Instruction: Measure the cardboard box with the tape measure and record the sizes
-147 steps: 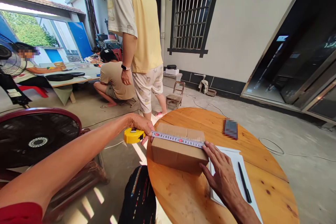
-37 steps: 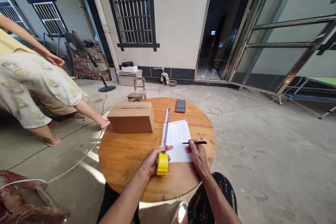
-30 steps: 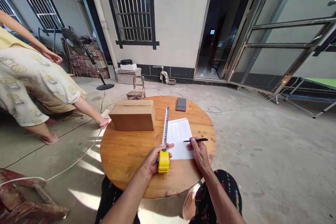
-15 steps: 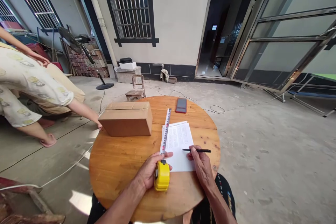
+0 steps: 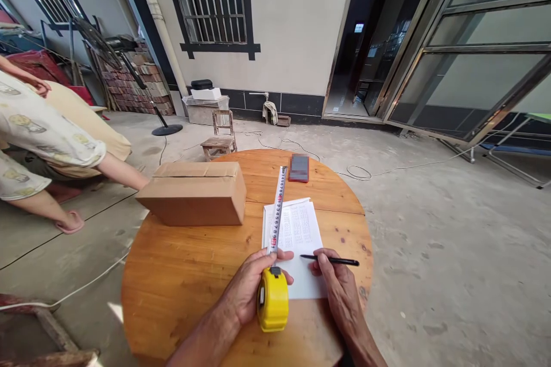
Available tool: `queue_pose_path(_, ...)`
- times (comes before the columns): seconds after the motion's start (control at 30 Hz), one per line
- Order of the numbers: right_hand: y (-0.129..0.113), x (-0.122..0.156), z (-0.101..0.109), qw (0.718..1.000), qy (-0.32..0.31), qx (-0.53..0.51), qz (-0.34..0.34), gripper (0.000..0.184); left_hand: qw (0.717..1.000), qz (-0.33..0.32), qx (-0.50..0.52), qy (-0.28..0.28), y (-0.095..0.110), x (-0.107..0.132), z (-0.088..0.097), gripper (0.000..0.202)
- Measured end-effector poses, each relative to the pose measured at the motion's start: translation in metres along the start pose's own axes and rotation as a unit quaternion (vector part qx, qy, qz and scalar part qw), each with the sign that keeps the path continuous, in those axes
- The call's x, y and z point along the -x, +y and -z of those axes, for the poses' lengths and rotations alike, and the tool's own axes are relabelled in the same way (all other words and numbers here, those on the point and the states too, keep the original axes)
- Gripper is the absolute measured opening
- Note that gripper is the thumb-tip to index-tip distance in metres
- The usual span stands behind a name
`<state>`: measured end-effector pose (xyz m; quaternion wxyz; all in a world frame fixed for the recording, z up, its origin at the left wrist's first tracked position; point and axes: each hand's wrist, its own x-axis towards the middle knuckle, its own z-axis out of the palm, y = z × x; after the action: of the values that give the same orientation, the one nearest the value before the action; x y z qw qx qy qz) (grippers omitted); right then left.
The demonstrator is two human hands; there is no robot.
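My left hand (image 5: pixel 253 281) is closed on a yellow tape measure (image 5: pixel 274 304), its thumb on the blade by the case mouth. The pulled-out blade (image 5: pixel 278 206) points away from me, over the left part of the printed paper sheets (image 5: pixel 301 229). In my right hand (image 5: pixel 340 278) a black pen (image 5: pixel 333 260) is pinched, lying nearly level with its tip to the left above the lower half of the paper. The sheets rest on a round wooden table (image 5: pixel 185 281).
A closed cardboard box (image 5: pixel 193 198) stands on the table's far left. A dark flat object with a red edge (image 5: pixel 299 168) lies at the far rim. A small wooden chair (image 5: pixel 219 136) is behind the table. At left another person (image 5: pixel 47 126) stands near a floor fan (image 5: pixel 167 129).
The tape blade has swung slightly to the right over the paper. Both hands appear a little lower and further right, as the view has also shifted. The holds are the same.
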<state>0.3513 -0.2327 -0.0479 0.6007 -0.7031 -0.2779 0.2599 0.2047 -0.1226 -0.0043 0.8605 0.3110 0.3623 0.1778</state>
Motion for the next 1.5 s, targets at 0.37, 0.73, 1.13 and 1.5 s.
queue_pose_path(0.37,-0.005,0.003,0.0,1.0,-0.002,0.001,-0.01,0.037,0.999,0.012,-0.037,-0.001,-0.005,-0.007,0.006,0.018)
queue_pose_path(0.73,-0.018,-0.012,0.008,0.999,-0.05,-0.001,0.001,0.03,0.998,0.019,-0.041,-0.035,-0.009,-0.01,0.012,0.016)
queue_pose_path(1.13,-0.019,-0.041,-0.005,0.996,-0.05,0.059,0.047,0.025,0.997,0.022,-0.048,-0.06,-0.007,-0.011,0.013,0.017)
queue_pose_path(1.5,-0.011,-0.037,-0.005,0.991,-0.089,0.078,0.067,0.023,0.996,0.014,-0.055,-0.07,-0.005,-0.007,0.014,0.013)
